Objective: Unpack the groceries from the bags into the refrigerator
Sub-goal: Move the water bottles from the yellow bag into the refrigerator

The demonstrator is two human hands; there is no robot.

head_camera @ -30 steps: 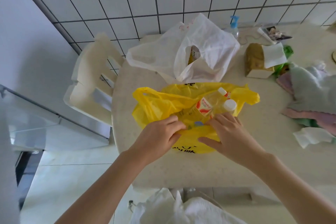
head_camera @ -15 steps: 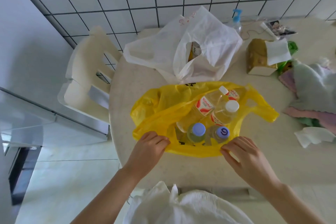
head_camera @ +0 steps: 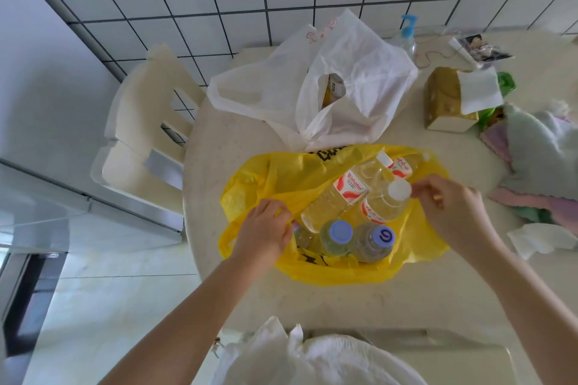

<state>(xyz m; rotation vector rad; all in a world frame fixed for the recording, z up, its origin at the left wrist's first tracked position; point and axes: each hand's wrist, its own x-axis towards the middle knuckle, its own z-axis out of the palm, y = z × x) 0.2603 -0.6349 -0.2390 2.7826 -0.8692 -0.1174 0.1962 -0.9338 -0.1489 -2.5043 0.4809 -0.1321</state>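
Bag [head_camera: 312, 272] is sitting on table [head_camera: 359, 306] near its front edge, bottles [head_camera: 336, 237] lying and standing inside it. Second bag [head_camera: 359, 94] is lying just behind it, touching. Box [head_camera: 444, 103] is sitting right of second bag; cloths [head_camera: 544, 159] are piling at table's right edge. Chair [head_camera: 140, 134] is standing left of table. Left hand [head_camera: 262, 234] is lying on bag's left rim, right hand [head_camera: 453, 212] on its right.

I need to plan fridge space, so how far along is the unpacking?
Barely begun. Done: the yellow bag is spread open on the table. In hand: the left hand and right hand grip its edges. Left: all the bottles lie inside, and the white bag holds something too.
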